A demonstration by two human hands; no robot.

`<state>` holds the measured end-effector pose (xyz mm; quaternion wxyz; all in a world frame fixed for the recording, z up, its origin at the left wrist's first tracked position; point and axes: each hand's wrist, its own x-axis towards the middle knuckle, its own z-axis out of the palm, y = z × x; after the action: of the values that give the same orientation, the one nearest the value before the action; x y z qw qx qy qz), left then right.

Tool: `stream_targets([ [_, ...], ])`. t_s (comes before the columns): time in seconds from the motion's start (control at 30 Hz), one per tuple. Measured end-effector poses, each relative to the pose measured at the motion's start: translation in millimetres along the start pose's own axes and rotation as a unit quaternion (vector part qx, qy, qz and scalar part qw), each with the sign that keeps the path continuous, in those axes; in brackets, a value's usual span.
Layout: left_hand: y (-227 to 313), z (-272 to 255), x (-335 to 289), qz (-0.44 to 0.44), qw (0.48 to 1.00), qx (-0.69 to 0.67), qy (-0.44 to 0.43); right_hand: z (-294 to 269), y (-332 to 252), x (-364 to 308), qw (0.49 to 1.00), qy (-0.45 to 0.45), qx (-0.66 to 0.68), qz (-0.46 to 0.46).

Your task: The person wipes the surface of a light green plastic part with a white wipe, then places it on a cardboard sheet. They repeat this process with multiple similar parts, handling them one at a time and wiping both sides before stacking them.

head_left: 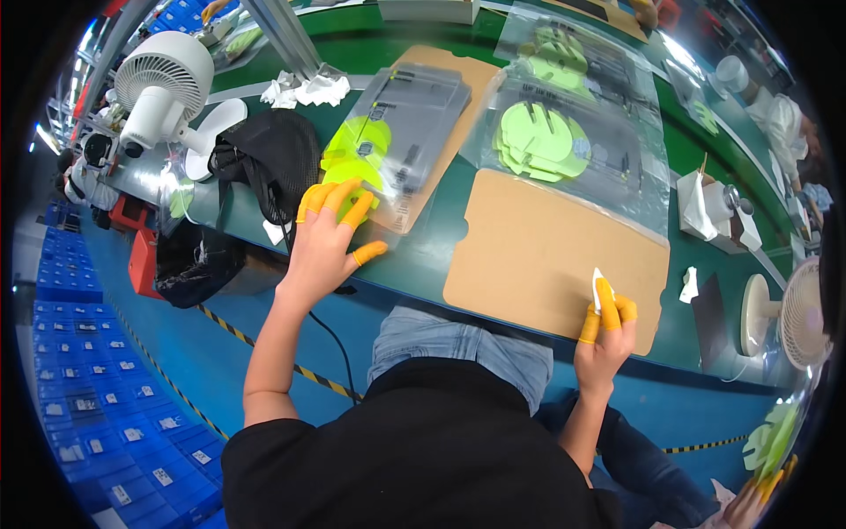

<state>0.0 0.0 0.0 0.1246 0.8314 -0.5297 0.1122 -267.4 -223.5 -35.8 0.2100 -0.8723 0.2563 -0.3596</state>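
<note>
My left hand (328, 238), with yellow finger cots, reaches over the near end of a clear plastic bag. Its fingers are spread and seem to touch the bright yellow-green cut-out pieces (357, 145) there. Grey sheets (414, 123) show beside these pieces, on a brown cardboard sheet. My right hand (606, 339), also in yellow finger cots, pinches a small white folded wipe (597, 286) above a bare cardboard sheet (538, 247) in front of me. Beyond that sheet, pale green cut-outs (538, 141) lie stacked on grey sheets in clear bags.
A white fan (163, 84) and black mesh bag (264, 159) stand at the left on the green table (410, 264). Crumpled white tissues (304, 90) lie behind. A box with tissues (705, 207) and another fan (802, 313) are at the right. Other people work nearby.
</note>
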Motion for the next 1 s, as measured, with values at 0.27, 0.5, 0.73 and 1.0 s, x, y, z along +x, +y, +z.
stream_targets([
  [0.27, -27, 3, -11, 0.055, 0.996, -0.020, 0.073, 0, -11, 1, 1.000, -0.009, -0.020, -0.011],
  [0.5, -32, 5, 15, 0.150, 0.971, 0.010, 0.186, 6, -8, 0, 0.999, 0.005, -0.009, -0.035],
  [0.73, -36, -7, 36, 0.278, 0.956, 0.015, 0.090, 2, -6, -4, 1.000, -0.013, 0.004, -0.026],
  [1.0, -39, 12, 29, 0.179, 0.984, 0.011, 0.010, 0, -2, -11, 1.000, -0.004, 0.024, 0.010],
])
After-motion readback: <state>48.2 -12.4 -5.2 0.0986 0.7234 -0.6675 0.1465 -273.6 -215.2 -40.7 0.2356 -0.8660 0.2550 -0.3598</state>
